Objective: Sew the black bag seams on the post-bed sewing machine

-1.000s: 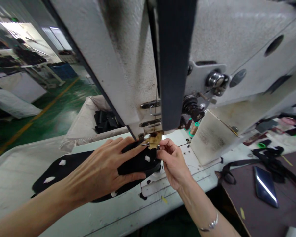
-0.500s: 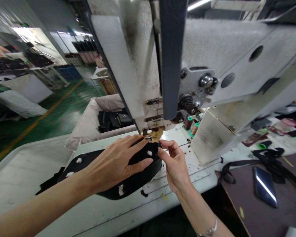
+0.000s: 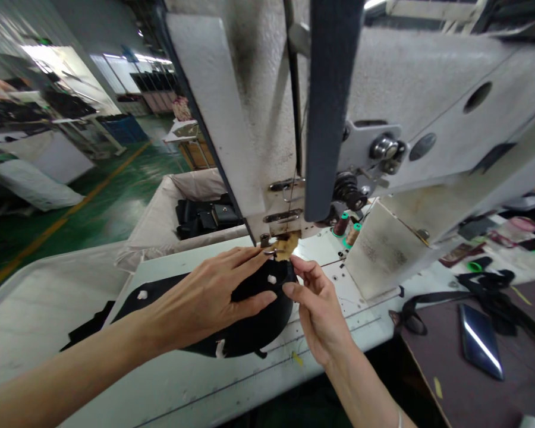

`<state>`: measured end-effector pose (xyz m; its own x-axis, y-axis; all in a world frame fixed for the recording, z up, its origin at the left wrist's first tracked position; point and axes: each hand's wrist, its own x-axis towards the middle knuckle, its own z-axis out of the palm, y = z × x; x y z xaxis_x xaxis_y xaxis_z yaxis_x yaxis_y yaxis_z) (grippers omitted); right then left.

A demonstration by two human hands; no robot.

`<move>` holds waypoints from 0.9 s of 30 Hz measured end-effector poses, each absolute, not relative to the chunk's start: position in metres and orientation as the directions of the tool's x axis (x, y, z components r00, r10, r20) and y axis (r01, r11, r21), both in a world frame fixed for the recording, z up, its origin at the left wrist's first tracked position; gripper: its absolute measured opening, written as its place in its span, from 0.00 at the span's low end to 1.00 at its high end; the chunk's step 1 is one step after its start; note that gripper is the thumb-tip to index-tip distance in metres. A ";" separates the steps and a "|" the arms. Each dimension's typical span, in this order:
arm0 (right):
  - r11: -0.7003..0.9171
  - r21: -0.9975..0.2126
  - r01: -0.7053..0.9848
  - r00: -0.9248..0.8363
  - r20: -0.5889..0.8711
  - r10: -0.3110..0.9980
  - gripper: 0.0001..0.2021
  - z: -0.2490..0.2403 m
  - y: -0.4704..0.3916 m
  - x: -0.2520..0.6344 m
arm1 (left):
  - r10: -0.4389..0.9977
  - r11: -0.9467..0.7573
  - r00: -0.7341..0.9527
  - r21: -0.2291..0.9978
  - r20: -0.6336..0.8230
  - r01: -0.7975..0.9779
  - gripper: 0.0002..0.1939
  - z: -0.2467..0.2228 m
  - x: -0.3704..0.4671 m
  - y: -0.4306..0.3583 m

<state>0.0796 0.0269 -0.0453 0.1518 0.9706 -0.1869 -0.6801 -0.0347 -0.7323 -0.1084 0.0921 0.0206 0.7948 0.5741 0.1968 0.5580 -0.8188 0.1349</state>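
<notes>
Black, white-dabbed, round-ended fabric-like panel [image 3: 261,321], lying under spread left hand [image 3: 209,291], edge pinched by right hand [image 3: 318,306]; likely fault: crooked stitching, should uneven pulling skew it.

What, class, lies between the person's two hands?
Black material with a small white patch lies between the left hand and right hand in the head view.

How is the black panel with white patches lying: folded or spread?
Spread: the black panel with white patches shows a broad surface without visible folds, though the left hand hides its middle.
</notes>
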 end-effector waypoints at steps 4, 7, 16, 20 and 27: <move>-0.073 -0.720 -0.690 0.153 -0.243 0.958 0.21 -0.041 0.030 0.078 | 0.563 -0.825 0.798 0.105 0.215 0.555 0.40 0.009 -0.125 0.092; -0.048 -0.702 -0.711 0.170 -0.237 0.957 0.21 -0.039 0.033 0.073 | 0.487 -0.872 0.840 0.084 0.239 0.482 0.32 0.006 -0.133 0.094; 0.055 -0.732 -0.679 0.199 -0.112 0.973 0.21 -0.059 0.026 0.072 | 0.355 -0.934 0.920 0.024 0.166 0.356 0.28 0.026 -0.130 0.102; 0.201 -0.806 -0.557 0.349 -0.007 0.937 0.20 -0.070 0.015 0.067 | 0.356 -0.932 0.923 -0.009 0.147 0.361 0.29 0.028 -0.129 0.099; 0.267 -0.901 -0.342 0.466 0.084 0.881 0.17 -0.077 0.011 0.060 | 0.374 -0.921 0.916 -0.057 0.144 0.385 0.31 0.027 -0.126 0.094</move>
